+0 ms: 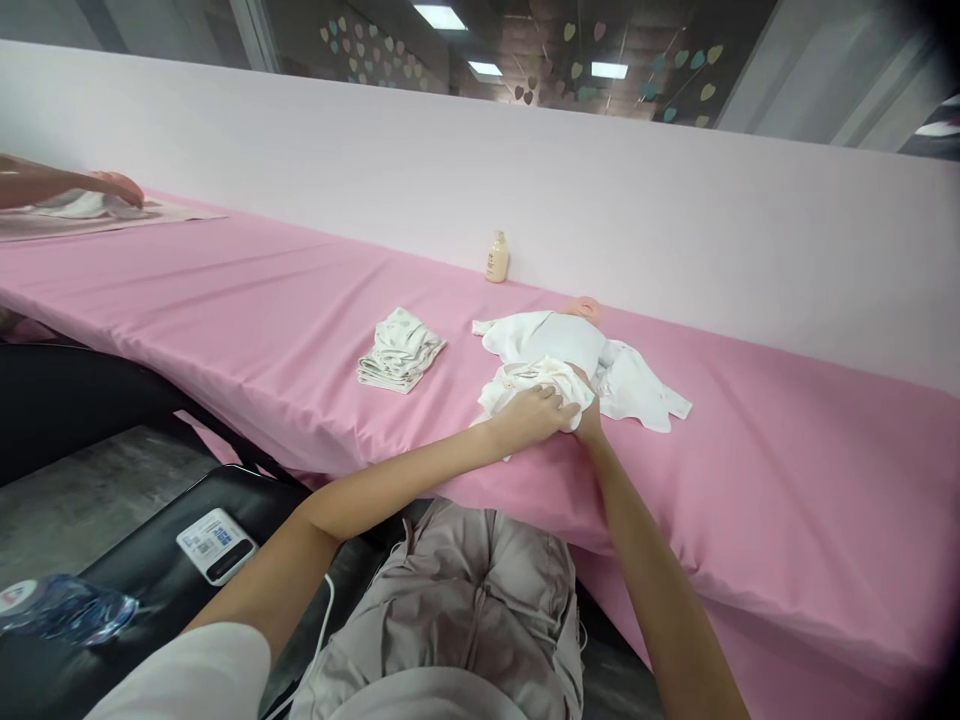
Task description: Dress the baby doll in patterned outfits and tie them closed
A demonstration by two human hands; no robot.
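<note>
A baby doll (583, 308) lies on its back on the pink-covered table, its head toward the wall. Under and around it a white baby top (637, 385) is spread, sleeves out to both sides. Over the doll's lower end lies a bunched white printed baby garment (529, 376). My left hand (534, 416) is closed on that garment, fingers curled into its near right part. My right hand (589, 420) grips the garment's right edge close to my left fingertips; its fingers are partly hidden by the cloth.
A folded stack of printed cloth (401, 350) lies to the left, with a cream-coloured bottle (497, 258) upright by the wall. Far left, another person's hand (112, 188) touches white cloth. A black chair (150, 540) holds a white device (216, 546) and a water bottle (71, 608).
</note>
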